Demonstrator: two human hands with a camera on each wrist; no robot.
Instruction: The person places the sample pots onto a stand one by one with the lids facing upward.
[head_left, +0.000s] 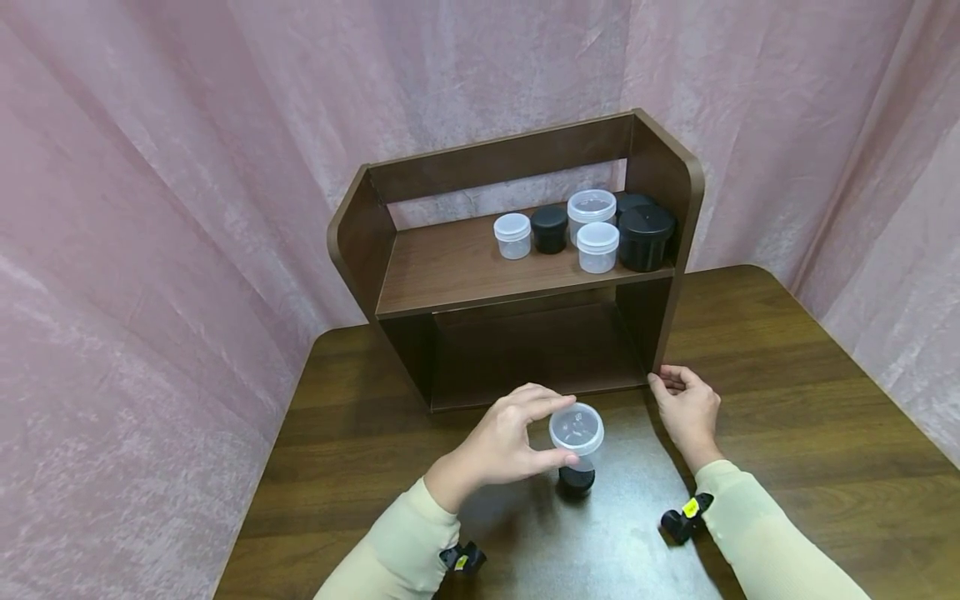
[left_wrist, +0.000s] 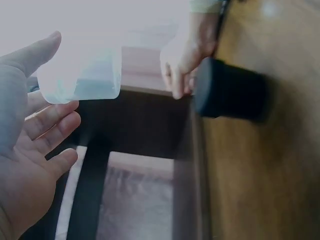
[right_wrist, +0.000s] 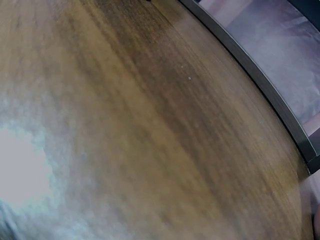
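Thumb and index finger of my left hand (head_left: 510,437) pinch a clear plastic jar (head_left: 577,432) by its sides, up off the table. Behind it in the head view, and partly hidden by it, a small black jar (head_left: 576,482) stands on the tabletop; the left wrist view shows that black jar (left_wrist: 230,91) apart from the clear one. At the lower right front corner of the brown two-tier shelf (head_left: 525,296), my right hand (head_left: 688,410) grips the side panel's edge, thumb in front. Only a bit of this hand shows in the right wrist view.
On the upper tier's right half stand several jars, among them a large black jar (head_left: 645,239), a small black jar (head_left: 550,229) and a white-lidded jar (head_left: 513,236). The wooden table (head_left: 810,433) extends around the shelf, with a pink curtain (head_left: 487,75) behind.
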